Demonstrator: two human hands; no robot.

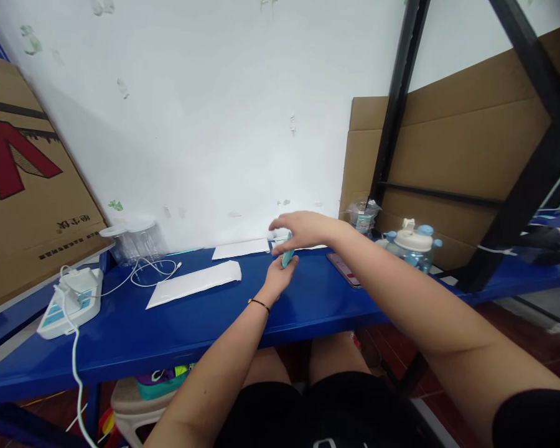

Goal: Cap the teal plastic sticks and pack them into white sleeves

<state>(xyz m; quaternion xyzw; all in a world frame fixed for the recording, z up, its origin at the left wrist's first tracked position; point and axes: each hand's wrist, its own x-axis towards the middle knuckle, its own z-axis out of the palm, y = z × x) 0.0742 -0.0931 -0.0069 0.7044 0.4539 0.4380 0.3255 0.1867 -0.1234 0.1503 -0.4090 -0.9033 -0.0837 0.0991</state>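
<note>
My left hand [280, 278] is closed around a small light-blue object [287, 254], held upright above the table. Its lower part is hidden by the fingers, and its kind is unclear. Just over its top reaches my right hand [303, 229], fingers arched and apart from the thumb; whether they touch the object is hard to tell. Behind the hands, a flat white packet [241, 249] lies by the wall, with more white pieces partly hidden by the right hand. A longer white packet [196, 284] rests left of my left hand.
On the blue table [177, 323] stand a power strip [72, 305] with a white cable [156, 264], clear plastic jars [137, 242], a phone [343, 269], a clear plastic cup [364, 218] and a blue-white bottle [413, 246]. Cardboard [32, 186] and a black metal frame [396, 106] flank it.
</note>
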